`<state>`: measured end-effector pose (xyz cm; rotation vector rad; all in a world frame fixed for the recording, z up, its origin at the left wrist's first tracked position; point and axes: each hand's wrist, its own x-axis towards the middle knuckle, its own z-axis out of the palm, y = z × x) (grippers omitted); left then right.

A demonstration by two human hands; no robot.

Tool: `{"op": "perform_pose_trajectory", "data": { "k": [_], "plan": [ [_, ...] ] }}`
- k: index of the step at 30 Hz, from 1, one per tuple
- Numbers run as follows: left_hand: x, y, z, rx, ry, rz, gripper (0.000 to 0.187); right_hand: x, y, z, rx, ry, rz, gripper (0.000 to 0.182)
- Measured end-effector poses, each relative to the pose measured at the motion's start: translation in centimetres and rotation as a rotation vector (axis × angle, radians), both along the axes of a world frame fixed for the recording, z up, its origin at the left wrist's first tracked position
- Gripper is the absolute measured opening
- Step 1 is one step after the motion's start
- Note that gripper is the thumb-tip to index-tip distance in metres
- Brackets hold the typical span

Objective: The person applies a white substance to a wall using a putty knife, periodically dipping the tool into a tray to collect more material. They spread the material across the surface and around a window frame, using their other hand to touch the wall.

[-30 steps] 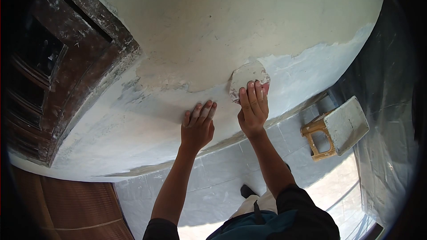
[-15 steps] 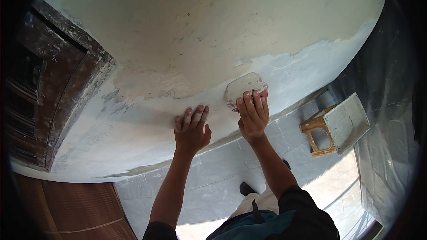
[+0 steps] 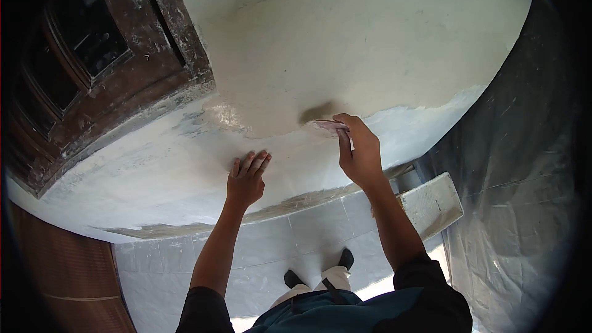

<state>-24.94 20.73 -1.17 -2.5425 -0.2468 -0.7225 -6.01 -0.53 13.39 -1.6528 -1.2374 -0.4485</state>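
Note:
My left hand [image 3: 246, 179] rests with its fingers spread against the white lower band of the wall [image 3: 290, 157]. To its right, my right hand [image 3: 359, 147] grips a thin, flat scraper [image 3: 328, 126] between thumb and fingers. The scraper is seen nearly edge-on, close to the wall, with a dark shadow beside it. It sits near the ragged border between the beige upper coat [image 3: 370, 43] and the whiter band. A wet, shiny patch shows left of the scraper.
A brown wooden door [image 3: 123, 55] with dark panes stands at the upper left. At the right are a plaster-smeared tray [image 3: 433, 205] and hanging plastic sheeting [image 3: 512, 209]. Grey sheeting [image 3: 185, 271] covers the floor. A reddish-brown panel [image 3: 61, 259] is at the lower left.
The view has shifted, bringing more of the door into sight. The scraper has turned from showing its broad face to nearly edge-on. My left hand remains against the wall.

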Motion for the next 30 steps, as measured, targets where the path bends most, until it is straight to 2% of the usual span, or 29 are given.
{"op": "perform_pose_trajectory", "data": {
  "k": [2,4,6,9,11,14,16,17,19,21,23,26,29,30],
  "plan": [
    [0.0,-0.3,0.0,-0.131,0.006,0.041,0.061,1.1,0.8,0.6,-0.017,-0.049,-0.005,0.026],
    [0.1,-0.7,0.1,-0.156,-0.004,0.046,0.061,1.5,0.8,1.3,-0.034,-0.094,-0.009,0.027],
    [-0.1,-1.1,0.5,-0.180,-0.008,0.053,0.062,1.9,0.3,1.7,0.087,-0.011,-0.065,0.028],
    [-0.1,-2.0,1.0,-0.203,0.004,0.079,0.063,1.7,-0.7,1.7,0.086,0.036,-0.026,0.028],
    [-0.2,-2.5,1.4,-0.259,0.000,0.071,0.066,1.2,0.1,1.0,0.030,-0.112,-0.004,0.027],
    [-0.4,-3.3,2.4,-0.308,0.027,0.080,0.069,1.6,0.8,0.4,0.012,-0.145,-0.058,0.027],
    [-0.6,-3.7,3.1,-0.319,0.034,0.084,0.070,2.3,0.4,0.6,0.190,0.117,-0.066,0.027],
    [-0.7,-3.9,3.3,-0.338,0.046,0.085,0.072,2.0,-0.2,1.2,0.201,0.157,-0.079,0.027],
    [-0.8,-4.0,3.6,-0.341,0.051,0.085,0.074,1.1,-0.3,1.3,0.184,0.171,-0.016,0.027],
    [-0.8,-3.9,3.4,-0.249,0.095,0.093,0.082,0.9,1.1,0.0,0.112,0.054,0.022,0.028],
    [-0.9,-4.0,3.4,-0.240,0.098,0.096,0.082,0.9,1.3,0.0,0.086,0.030,0.012,0.029],
    [-1.0,-4.0,3.8,-0.256,0.104,0.096,0.083,1.5,0.4,0.7,0.268,0.233,-0.090,0.026],
    [-1.1,-4.0,3.9,-0.286,0.104,0.087,0.083,0.3,0.0,0.8,0.193,0.260,-0.034,0.025],
    [-1.1,-4.1,3.8,-0.284,0.100,0.083,0.083,0.4,0.9,-0.2,0.184,0.116,-0.013,0.028]
  ]
}}
